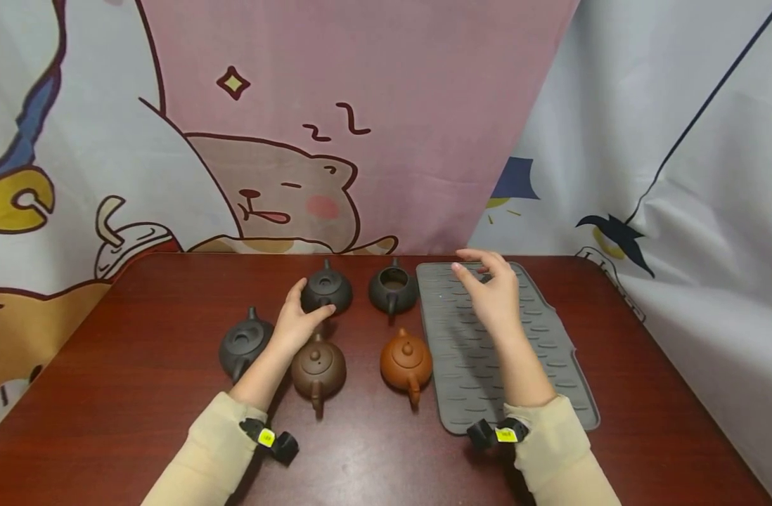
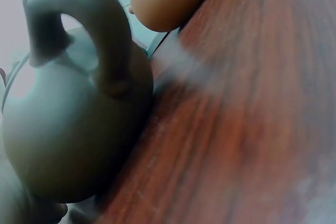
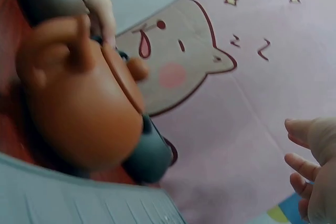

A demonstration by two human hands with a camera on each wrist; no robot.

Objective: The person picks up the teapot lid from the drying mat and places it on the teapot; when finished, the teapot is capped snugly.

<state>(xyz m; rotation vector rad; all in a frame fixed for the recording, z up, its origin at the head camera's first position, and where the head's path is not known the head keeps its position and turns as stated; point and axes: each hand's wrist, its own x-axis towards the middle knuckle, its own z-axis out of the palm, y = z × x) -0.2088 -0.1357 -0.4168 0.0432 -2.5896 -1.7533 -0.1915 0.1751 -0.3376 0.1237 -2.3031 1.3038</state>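
Observation:
My left hand (image 1: 295, 320) holds a dark grey teapot (image 1: 327, 280) at the back of the table, fingers along its left side and thumb at its front. Under that wrist are a brown teapot (image 1: 318, 365) and another dark teapot (image 1: 243, 341). The brown teapot (image 2: 73, 124) fills much of the left wrist view. Raised over the grey ridged mat (image 1: 462, 365), my right hand (image 1: 496, 299) has thumb and fingers apart, holding nothing. An orange teapot (image 1: 406, 360) and a lidless dark teapot (image 1: 393, 289) stand left of the mat.
The teapots and mat are on a reddish-brown wooden table (image 1: 354, 450). A printed cartoon curtain (image 1: 424, 126) hangs directly behind the table's back edge, with more white cloth (image 1: 696, 176) on the right.

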